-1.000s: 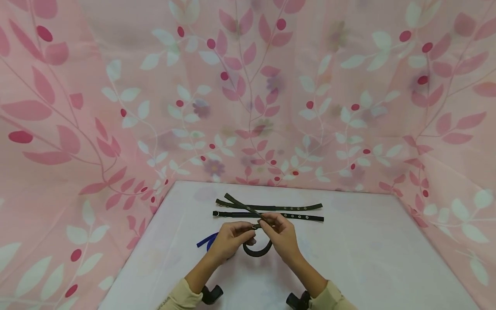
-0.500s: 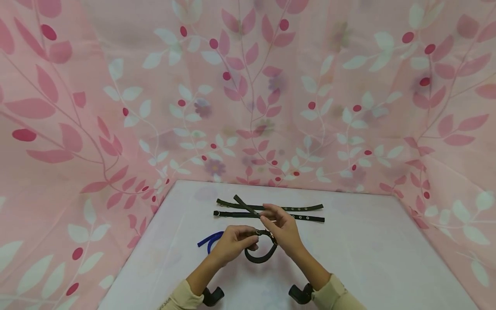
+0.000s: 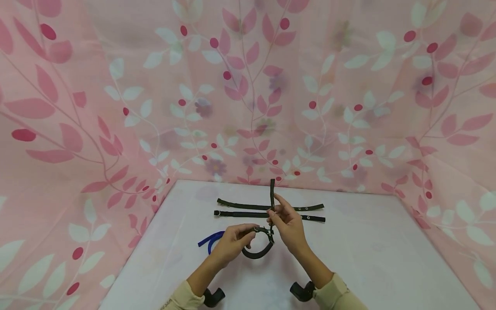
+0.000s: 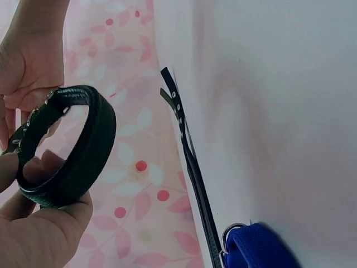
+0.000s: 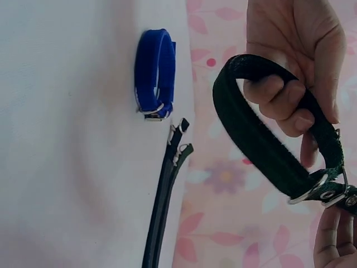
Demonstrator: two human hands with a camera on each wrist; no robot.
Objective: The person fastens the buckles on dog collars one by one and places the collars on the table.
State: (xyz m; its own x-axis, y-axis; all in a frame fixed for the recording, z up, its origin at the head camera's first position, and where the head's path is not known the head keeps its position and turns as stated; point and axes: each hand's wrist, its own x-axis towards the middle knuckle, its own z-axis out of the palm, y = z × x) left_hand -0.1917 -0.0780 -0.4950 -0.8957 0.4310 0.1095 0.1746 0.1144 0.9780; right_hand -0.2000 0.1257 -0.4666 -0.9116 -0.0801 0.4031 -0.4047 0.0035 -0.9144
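A dark green collar [image 3: 257, 256] with metal eyelets is bent into a loop, raised above the table between both hands. My left hand [image 3: 232, 242] grips the left side of the loop, fingers curled through it in the right wrist view. The strap's tail passes the metal buckle [image 5: 334, 200] and D-ring on the loop's right side. My right hand [image 3: 288, 224] pinches that tail [image 3: 272, 191], which stands nearly upright above the fingers. In the left wrist view the padded band [image 4: 103, 139] shows its round shape, and part of the buckle end is behind fingers.
Two straight collars, one olive green [image 3: 248, 206] and one black [image 3: 242, 214], lie side by side across the back of the white table [image 3: 360, 245]. A blue collar [image 5: 146, 72], buckled into a loop, lies left, partly behind my left hand in the head view. Pink leaf-patterned cloth surrounds the table.
The tail has swung from leaning left to nearly upright as my right hand moved slightly right and up. The loop has come more into view; my left hand keeps its grip.
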